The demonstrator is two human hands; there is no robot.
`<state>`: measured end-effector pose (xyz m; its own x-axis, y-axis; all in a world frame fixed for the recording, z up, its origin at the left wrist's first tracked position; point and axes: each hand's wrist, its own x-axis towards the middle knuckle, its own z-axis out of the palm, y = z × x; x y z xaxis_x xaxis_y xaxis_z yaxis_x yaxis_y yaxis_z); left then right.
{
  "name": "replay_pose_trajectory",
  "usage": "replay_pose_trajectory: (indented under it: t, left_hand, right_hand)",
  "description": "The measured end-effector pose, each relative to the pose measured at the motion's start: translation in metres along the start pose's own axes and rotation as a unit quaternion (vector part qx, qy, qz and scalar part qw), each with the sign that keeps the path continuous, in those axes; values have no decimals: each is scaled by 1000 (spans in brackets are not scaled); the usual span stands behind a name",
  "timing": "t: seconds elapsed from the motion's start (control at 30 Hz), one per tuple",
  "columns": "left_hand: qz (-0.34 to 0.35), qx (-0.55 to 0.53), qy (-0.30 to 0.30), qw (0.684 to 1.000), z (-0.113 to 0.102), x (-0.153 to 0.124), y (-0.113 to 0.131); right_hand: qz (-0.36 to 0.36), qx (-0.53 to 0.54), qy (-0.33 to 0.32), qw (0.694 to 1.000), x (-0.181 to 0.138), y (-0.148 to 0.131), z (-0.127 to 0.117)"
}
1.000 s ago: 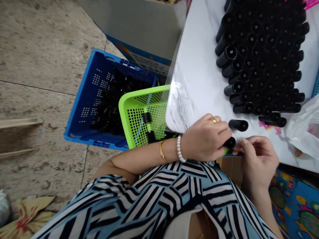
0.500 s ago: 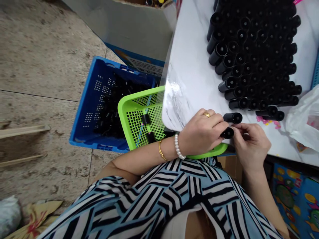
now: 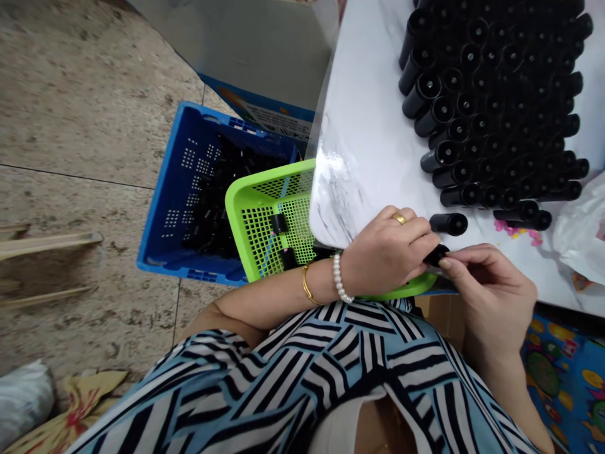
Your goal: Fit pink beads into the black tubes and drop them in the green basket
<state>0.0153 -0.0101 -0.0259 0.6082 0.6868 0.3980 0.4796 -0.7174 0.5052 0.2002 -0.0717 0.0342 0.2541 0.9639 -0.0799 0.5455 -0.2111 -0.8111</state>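
Note:
My left hand (image 3: 390,249), wearing a ring and bracelets, is closed around a black cylindrical tube (image 3: 437,253) at the table's front edge. Only the tube's end shows past the fingers. My right hand (image 3: 494,284) is pinched, its thumb tip against that end; whatever lies between its fingertips is hidden. Just beyond my fingers, another black tube (image 3: 447,224) stands alone on the white marbled table (image 3: 363,113). Farther back, several rows of similar upright black tubes (image 3: 491,120) are packed together. Small pink and yellow pieces (image 3: 517,233) lie to the right of the lone tube.
A green basket (image 3: 236,208) with a few black pieces sits partly under the table corner. Left of it, a blue crate (image 3: 154,221) holds many black parts. A large grey box (image 3: 265,57) stands behind them. A white plastic bag (image 3: 581,221) rests at the table's right.
My right hand has moved slightly right and down, its thumb now over the tube's end. My left hand still grips the tube. The whole view has shifted a little.

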Motion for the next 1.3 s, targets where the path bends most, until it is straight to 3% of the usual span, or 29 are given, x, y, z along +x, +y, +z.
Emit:
replay_pose_trajectory:
  t: [0.13, 0.3, 0.5, 0.63, 0.8, 0.87, 1.03, 1.13, 1.3]
  left_hand:
    - [6, 1, -10, 1000, 0, 0, 0]
    - [13, -13, -5, 1000, -1, -1, -1]
    - [22, -28, -18, 999, -2, 0, -1]
    - [26, -36, -19, 999, -4, -1, -1]
    - [26, -72, 3, 997, -6, -4, -1]
    - [17, -78, 18, 997, -6, -6, 0]
    - [-27, -95, 75, 992, -1, -9, 4]
    - [-50, -80, 102, 990, 3, -9, 5]
    - [-53, 12, 71, 996, 9, -5, 6]
  right_hand:
    - [36, 14, -31, 999, 2, -3, -2]
    - [114, 64, -3, 991, 2, -2, 3]
    - [200, 203, -98, 953, 16, 2, 4]
    - [174, 214, -112, 955, 22, 9, -2]
    - [113, 178, 28, 977, 17, 19, -12]
    - [113, 139, 53, 982, 10, 20, -13]
    - [133, 95, -5, 987, -10, 22, -6]
    - [96, 81, -7, 992, -15, 26, -3]
    - [-2, -35, -38, 999, -9, 31, -3]
